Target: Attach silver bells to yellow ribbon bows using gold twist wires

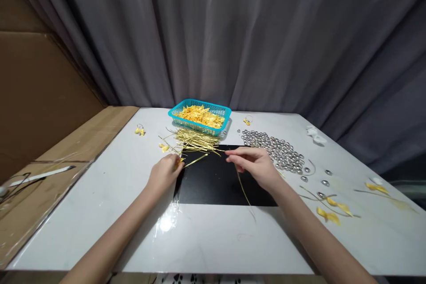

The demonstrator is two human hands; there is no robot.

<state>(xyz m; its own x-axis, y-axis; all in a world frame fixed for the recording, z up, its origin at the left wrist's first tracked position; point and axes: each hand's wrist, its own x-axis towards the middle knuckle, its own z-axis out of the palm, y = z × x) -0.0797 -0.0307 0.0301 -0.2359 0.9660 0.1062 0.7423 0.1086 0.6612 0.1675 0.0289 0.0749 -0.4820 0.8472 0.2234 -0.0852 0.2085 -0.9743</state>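
My left hand [164,171] is closed over the left edge of a black mat [213,182], with a bit of yellow ribbon bow [179,162] showing at its fingertips. A thin gold tie [197,160] sticks out from those fingers to the right. Above the mat's right half, my right hand [254,164] pinches with thumb and index finger. Another gold tie [245,191] hangs below this hand, apparently from its fingers. A pile of gold ties [198,140] lies across the mat's far edge, between the two hands.
Behind the pile stands a blue basket [227,117] of yellow bows [201,116]. Many silver beads [282,153] spread to the right. Loose bows [329,216] and ties lie at the right; small finished-looking bow pieces [140,131] lie at the back. Cardboard [43,177] borders the left.
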